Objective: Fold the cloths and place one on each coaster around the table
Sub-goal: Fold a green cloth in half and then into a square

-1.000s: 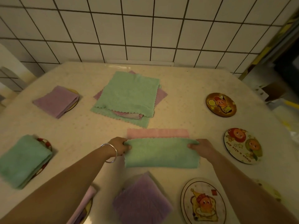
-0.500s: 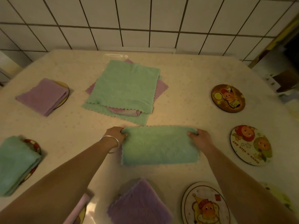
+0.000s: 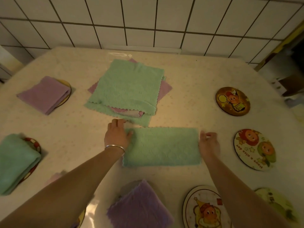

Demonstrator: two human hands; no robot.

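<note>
A green cloth (image 3: 162, 146), folded in half into a long rectangle, lies flat on the table in front of me. My left hand (image 3: 117, 134) rests at its left end, fingers spread, thumb on the cloth. At the right end my right hand (image 3: 209, 143) hovers with loose fingers, holding nothing. Behind it lies a pile of unfolded green and purple cloths (image 3: 130, 89). Folded cloths sit on coasters at the left: a purple one (image 3: 44, 94), a green one (image 3: 15, 163). Another purple cloth (image 3: 139, 209) lies near me.
Bare picture coasters lie on the right: a dark one (image 3: 232, 101), a white one (image 3: 255, 148), and one near the front edge (image 3: 205, 209). A pale one (image 3: 278, 203) lies at the far right. A tiled wall (image 3: 148, 22) backs the table.
Both hands brought the green cloth's near edge up over its pink side and laid it down. Their grip on the ends has loosened, and the right hand has come off.
</note>
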